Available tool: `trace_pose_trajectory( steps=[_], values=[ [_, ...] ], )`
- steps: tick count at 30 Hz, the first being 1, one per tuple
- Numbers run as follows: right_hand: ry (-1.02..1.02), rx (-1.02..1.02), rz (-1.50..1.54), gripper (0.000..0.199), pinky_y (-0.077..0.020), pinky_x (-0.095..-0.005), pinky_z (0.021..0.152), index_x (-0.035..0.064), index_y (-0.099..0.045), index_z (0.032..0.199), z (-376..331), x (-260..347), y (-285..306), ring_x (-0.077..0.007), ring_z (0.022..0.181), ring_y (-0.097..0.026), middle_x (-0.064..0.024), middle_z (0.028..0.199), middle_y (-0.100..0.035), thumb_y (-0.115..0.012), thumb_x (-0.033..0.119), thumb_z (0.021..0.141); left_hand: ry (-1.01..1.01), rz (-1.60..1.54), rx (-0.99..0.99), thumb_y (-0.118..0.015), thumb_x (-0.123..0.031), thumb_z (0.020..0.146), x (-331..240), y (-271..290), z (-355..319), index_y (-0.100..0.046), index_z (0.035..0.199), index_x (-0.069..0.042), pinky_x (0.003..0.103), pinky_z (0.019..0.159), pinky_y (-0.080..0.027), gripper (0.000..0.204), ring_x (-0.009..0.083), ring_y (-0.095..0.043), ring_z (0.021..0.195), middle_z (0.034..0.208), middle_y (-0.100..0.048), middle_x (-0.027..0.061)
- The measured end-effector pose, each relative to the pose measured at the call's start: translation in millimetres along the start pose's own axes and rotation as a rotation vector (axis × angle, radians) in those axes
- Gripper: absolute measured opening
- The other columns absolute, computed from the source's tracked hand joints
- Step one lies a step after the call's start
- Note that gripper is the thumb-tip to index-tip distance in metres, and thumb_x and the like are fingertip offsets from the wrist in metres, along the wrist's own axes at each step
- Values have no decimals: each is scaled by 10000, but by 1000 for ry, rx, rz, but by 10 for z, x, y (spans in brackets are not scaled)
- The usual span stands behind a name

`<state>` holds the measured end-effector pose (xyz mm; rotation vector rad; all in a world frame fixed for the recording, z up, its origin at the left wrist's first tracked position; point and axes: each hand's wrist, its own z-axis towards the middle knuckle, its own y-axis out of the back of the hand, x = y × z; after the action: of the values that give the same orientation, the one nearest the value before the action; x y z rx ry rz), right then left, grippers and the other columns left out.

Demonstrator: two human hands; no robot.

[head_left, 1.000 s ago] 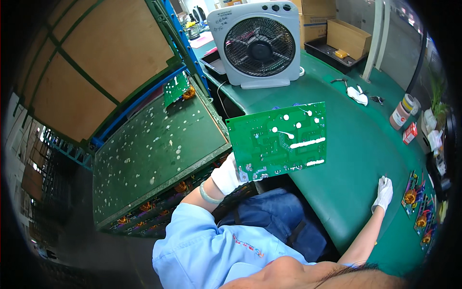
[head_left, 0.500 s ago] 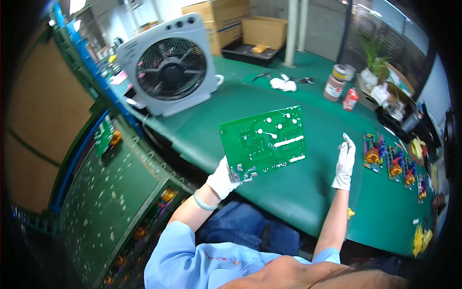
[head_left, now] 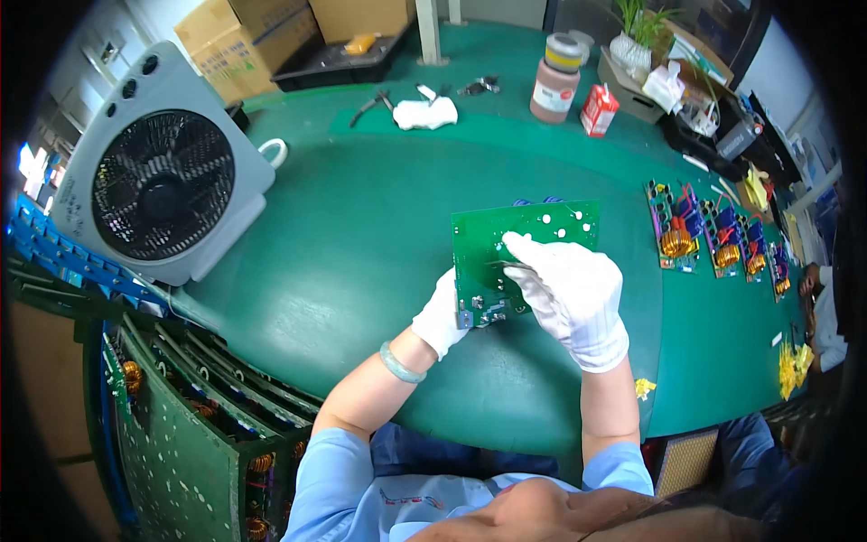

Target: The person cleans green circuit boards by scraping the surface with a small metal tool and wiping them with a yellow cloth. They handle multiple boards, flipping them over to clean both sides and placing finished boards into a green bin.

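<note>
A green circuit board point(head_left: 492, 244) hangs over the green table, solder side up. My left hand point(head_left: 442, 316), in a white glove, grips its lower left corner. My right hand point(head_left: 564, 289), also gloved, lies on top of the board with the fingers spread across its middle. A green bracelet point(head_left: 398, 363) sits on my left wrist.
A grey box fan point(head_left: 158, 185) stands at the left. Racks of green boards point(head_left: 194, 425) fill the lower left. Finished boards with copper coils point(head_left: 713, 239) lie at the right. At the far edge sit a brown jar point(head_left: 555, 77), a red carton point(head_left: 597, 109), white gloves point(head_left: 426, 113) and pliers point(head_left: 371, 105).
My view has swung right, away from the racks. The board came down in front of me, and my right hand moved from the table onto the board.
</note>
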<state>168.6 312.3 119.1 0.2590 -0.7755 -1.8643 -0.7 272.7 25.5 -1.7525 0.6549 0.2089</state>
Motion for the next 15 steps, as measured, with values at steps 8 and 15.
trace_pose_trajectory(
  steps=[8,15],
  values=[
    [26,126,-78,379,-504,-305,552,144,-734,1048,-47,-31,-211,-195,675,-650,-38,820,-683,-789,86,677,82,1,107,-379,-187,1062,140,369,102,-528,1294,-45,351,914,-556,310,206,-642,1066,1220,-620,95],
    [45,157,-98,438,-482,-325,557,128,-715,1099,-46,-18,-174,-204,717,-649,-54,878,-673,-787,134,667,89,-4,-56,-474,-234,1038,90,174,53,-586,1134,-84,320,723,-590,211,154,-672,825,977,-662,43]
  ],
)
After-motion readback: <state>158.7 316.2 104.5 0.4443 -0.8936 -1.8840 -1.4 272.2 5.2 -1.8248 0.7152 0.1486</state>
